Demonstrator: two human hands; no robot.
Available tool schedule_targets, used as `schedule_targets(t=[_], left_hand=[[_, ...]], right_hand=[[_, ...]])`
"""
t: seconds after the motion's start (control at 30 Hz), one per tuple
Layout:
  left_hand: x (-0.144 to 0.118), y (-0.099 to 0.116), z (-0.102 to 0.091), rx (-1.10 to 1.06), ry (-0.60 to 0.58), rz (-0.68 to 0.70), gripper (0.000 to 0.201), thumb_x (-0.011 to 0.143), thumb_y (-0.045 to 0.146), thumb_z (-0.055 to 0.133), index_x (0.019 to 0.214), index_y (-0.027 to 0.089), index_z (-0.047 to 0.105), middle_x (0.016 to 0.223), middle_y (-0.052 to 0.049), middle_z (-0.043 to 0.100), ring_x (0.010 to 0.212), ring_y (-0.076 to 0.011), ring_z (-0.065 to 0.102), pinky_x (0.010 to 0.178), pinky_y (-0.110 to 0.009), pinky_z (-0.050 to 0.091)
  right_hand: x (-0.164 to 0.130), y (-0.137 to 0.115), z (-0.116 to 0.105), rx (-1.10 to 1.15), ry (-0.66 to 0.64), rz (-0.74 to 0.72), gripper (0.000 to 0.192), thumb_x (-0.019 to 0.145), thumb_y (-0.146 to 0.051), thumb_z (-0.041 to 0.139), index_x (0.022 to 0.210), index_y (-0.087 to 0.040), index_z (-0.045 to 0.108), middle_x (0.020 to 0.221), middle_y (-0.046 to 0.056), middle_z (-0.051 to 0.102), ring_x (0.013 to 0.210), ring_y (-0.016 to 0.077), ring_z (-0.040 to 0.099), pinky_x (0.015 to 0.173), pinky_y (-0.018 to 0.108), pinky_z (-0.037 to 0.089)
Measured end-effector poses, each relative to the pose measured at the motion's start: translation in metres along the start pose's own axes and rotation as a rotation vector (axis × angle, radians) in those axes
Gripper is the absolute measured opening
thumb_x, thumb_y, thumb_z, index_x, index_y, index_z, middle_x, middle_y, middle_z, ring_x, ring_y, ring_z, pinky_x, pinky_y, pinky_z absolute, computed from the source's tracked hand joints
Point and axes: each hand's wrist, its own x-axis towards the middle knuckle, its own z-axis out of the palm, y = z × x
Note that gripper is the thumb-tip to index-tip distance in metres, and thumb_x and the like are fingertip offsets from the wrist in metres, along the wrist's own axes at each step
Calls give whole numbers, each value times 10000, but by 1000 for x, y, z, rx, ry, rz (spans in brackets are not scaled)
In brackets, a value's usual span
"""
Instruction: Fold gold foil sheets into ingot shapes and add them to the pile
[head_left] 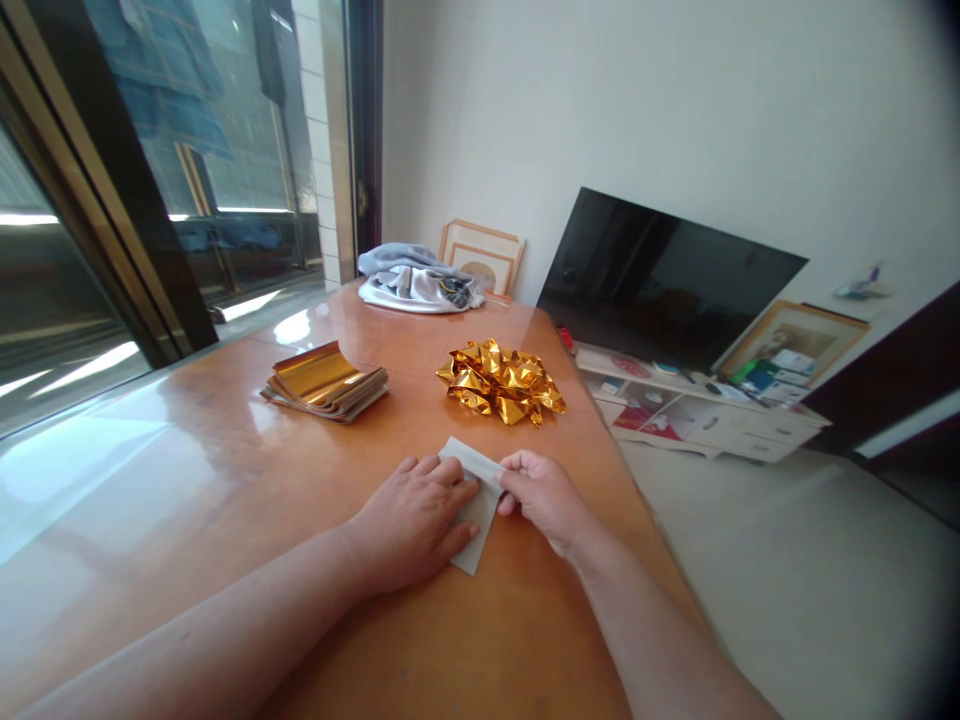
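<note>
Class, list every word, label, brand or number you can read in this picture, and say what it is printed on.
No text can be read anywhere.
White paper sheet under the left hand and right hand: blank.
Stack of gold foil sheets: no print shows.
Boxes on the TV stand: print too small and blurred.

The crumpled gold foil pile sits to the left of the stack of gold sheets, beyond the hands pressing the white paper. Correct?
Not quite. In the head view the crumpled gold foil pile lies to the right of the stack of gold sheets, beyond the left hand and right hand on the white paper.
</note>
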Motion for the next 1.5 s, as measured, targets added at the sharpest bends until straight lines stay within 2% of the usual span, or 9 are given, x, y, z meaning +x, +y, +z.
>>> schedule_targets(t=[0.3,0.53,0.8,1.03,1.5], left_hand=[[0,-1,-1,18,-2,10,337,935,475,562,1197,281,650,1088,-82,600,1026,-292,554,871,-434,419],[-1,1,-2,30,-6,2,366,930,474,565,1239,288,631,1085,-91,606,1017,-302,558,855,-443,425],[-2,3,-5,38,-17,1,365,932,479,566,1234,286,635,1089,-92,602,1012,-296,563,878,-450,428],[-2,2,-6,21,-16,3,361,927,476,575,1229,288,636,1085,-91,607,1023,-300,565,879,-446,428],[-1,1,-2,24,-11,6,362,925,479,570,1222,286,645,1084,-93,610,1020,-305,568,864,-447,422]], right_hand=[[0,1,0,53,-40,-30,141,804,-310,655,811,-191,580,535,-60,580,504,105,512,559,221,351],[0,1,3,62,16,-18,160,799,-335,654,826,-193,586,526,-54,594,468,108,516,520,219,310],[0,1,7,-7,29,-33,118,800,-304,624,810,-195,579,522,-48,601,476,118,547,537,221,356],[2,3,6,34,-5,-62,115,787,-286,644,822,-197,580,556,-57,603,500,112,551,546,219,381],[6,7,8,65,-55,-67,118,797,-265,620,872,-210,547,589,-69,601,427,96,506,454,210,334]])
